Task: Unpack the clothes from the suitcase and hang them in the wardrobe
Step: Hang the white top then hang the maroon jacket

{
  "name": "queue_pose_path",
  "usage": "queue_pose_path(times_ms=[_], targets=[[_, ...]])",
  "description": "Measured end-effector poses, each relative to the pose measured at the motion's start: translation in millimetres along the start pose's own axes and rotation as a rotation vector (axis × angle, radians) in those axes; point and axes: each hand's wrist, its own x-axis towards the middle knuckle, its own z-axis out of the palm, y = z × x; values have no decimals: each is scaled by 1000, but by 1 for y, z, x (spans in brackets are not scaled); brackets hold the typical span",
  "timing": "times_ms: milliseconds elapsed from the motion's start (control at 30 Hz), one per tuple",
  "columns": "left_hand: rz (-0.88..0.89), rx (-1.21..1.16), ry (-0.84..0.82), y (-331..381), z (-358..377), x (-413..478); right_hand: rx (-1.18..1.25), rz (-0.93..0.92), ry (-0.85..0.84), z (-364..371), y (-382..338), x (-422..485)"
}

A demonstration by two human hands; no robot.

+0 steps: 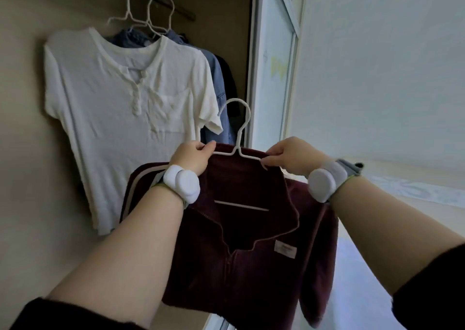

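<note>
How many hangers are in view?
4. Three on the wardrobe rail, over the white shirt and blue garments; one hanger inside the maroon jacket, held by left hand and right hand. Others may be hidden.

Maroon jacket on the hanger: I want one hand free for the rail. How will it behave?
Probably floppy: the maroon jacket sags in folds below the white hanger. It looks thick and fleecy, so likely weighty for that thin frame. With the left hand and right hand each pinching a shoulder, releasing one may let it tilt and slide.
</note>
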Motion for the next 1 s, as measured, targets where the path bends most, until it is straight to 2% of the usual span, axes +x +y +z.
queue_pose_path(times_ms=[233,333,433,567,667,767,833,867,933,1000], targets=[[-160,-24,-1,-10,-9,33,357,148,-106,24,7,79],[-253,-64,78,-9,-15,49,254,5,-188,32,7,110],[-308,-7,154,-8,-18,65,138,-167,-192,32,2,130],[-333,125,212,-9,-13,66,125,-323,-202,37,-5,145],[-366,176,377,-7,-18,67,155,-437,-209,37,-6,157],[-414,248,432,-9,-31,71,73,-534,-84,46,-7,152],[-455,286,471,-9,-39,73,-5,-662,16,46,-9,141],[-464,300,498,-8,-45,74,-43,-711,11,46,-12,136],[-470,350,506,-6,-56,76,-140,-731,-13,51,-18,125],[-476,387,513,-2,-68,78,-176,-710,62,57,-30,129]])
